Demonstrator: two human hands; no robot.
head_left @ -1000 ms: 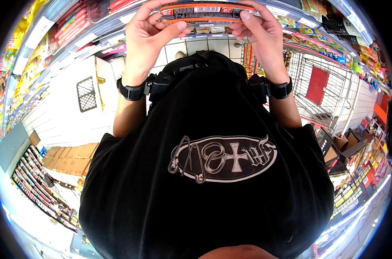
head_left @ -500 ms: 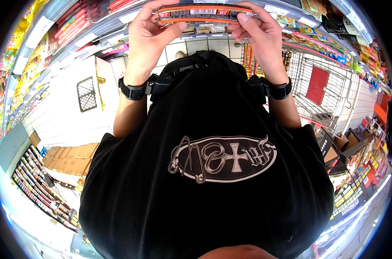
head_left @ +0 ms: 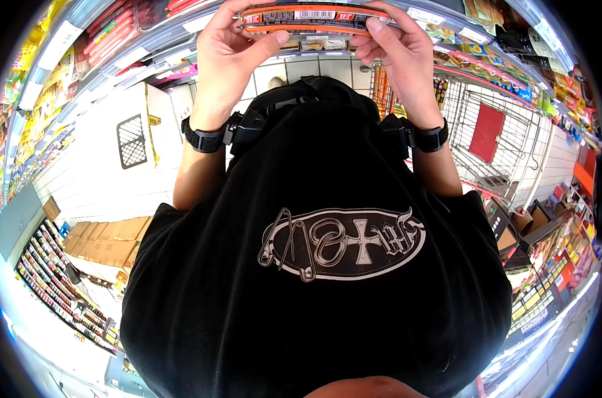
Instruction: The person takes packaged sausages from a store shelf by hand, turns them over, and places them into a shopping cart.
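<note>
Nearest, a black fabric T-shirt (head_left: 314, 325) fills the lower and central frame, an oval silver-and-black print (head_left: 344, 244) across it. Above it both forearms rise, each wrist circled by a black strap: the left one (head_left: 204, 139) left of centre, the right one (head_left: 429, 138) right of centre.

At the top centre, the left hand (head_left: 224, 60) and the right hand (head_left: 403, 60) grasp the two ends of a long, slim stick-shaped packet in glossy orange and black film (head_left: 314, 18), thumbs along the near side, fingers curled at the far side. The packet lies crosswise and bows slightly, its middle nearer the top edge than the left end. Bright orange bands run along both long edges, and between them sits a dark strip crowded with fine lettering, too small to read. A white barcode panel stands at its middle, flanked by two small red labels with white characters. Small metallic tips show at the left end; the right end is partly hidden by fingers. Whether it is one piece or two side by side cannot be told.

Beyond, grey shelving with pale price strips (head_left: 133, 57) curves across the top, carrying red sausage-like packs (head_left: 108, 34) at upper left. A wire shopping cart with a red panel (head_left: 488, 132) stands at right; brown cardboard boxes (head_left: 108, 244) lie at lower left.
</note>
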